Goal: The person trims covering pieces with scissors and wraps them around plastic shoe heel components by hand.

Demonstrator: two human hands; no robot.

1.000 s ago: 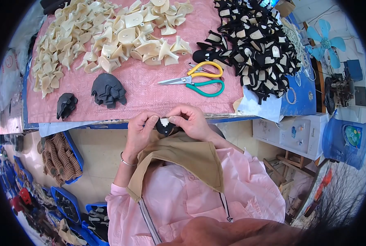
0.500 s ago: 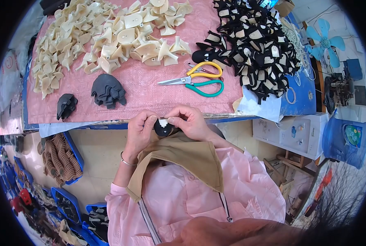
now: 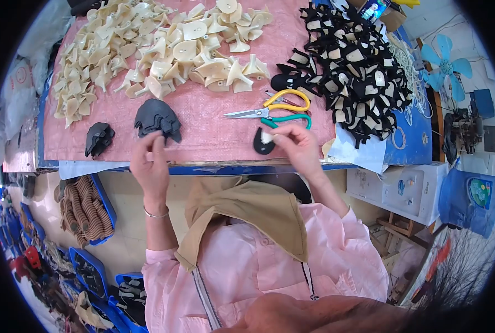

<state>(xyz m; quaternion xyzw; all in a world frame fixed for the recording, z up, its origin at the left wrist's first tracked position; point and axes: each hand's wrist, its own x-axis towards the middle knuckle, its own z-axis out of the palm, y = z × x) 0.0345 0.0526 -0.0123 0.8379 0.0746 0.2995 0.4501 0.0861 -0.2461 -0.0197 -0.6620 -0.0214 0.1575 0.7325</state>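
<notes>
Table (image 3: pixel 419 140): a pink sheet (image 3: pixel 208 116) covers much of its top, with a pile of cream parts (image 3: pixel 195 50) at left and a pile of black-and-cream parts (image 3: pixel 364 77) at right

Change of state: the two hands have separated. Both were together at the table's front edge on the small black piece; it is now with the right hand alone, and the left hand is free of it

Right hand (image 3: pixel 302 149): grip closed on the upper edge of the black piece, between thumb and fingers, just in front of the scissors (image 3: pixel 263 113)

Left hand (image 3: pixel 149 161): fingertips at the lower edge of the larger dark stack (image 3: pixel 156 117); contact is not certain, and blur prevents telling whether the grip is open or closed. The smaller dark stack (image 3: pixel 99 139) lies to its left

Black piece (image 3: pixel 263 147): located over the front of the pink sheet, at the right fingertips. Body dark and flat-looking, with a rounded lower outline; a pale patch shows near the fingers, its edges blurred, and a small light mark shows below it
</notes>
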